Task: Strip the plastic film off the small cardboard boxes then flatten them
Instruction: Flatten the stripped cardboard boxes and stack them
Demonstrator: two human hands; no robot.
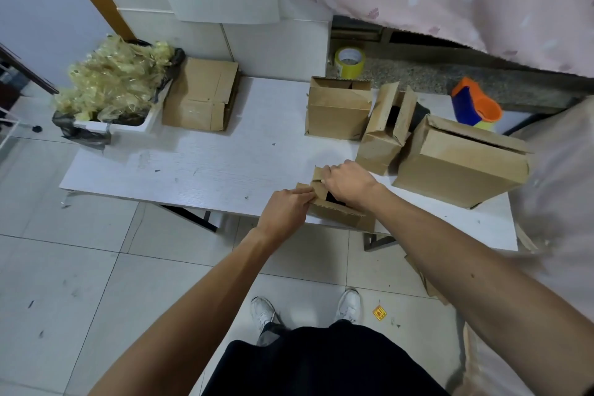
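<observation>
The small cardboard box (340, 215) sits open-topped at the near edge of the white table (193, 167), just right of frame centre. The left hand (286, 210) pinches its left flap. The right hand (347, 184) curls over the far flap, apparently gripping it. More boxes (337, 108) stand upper right. Flattened cardboard (201, 95) and a bin (128, 128) heaped with crumpled film (112, 80) lie upper left.

The small boxes (339, 106) are matt brown corrugated cardboard; the table (205, 167) has a smooth white wood-grain finish; glossy yellowish plastic film (112, 77) fills the bin; floor tiles (80, 283) look smooth.
</observation>
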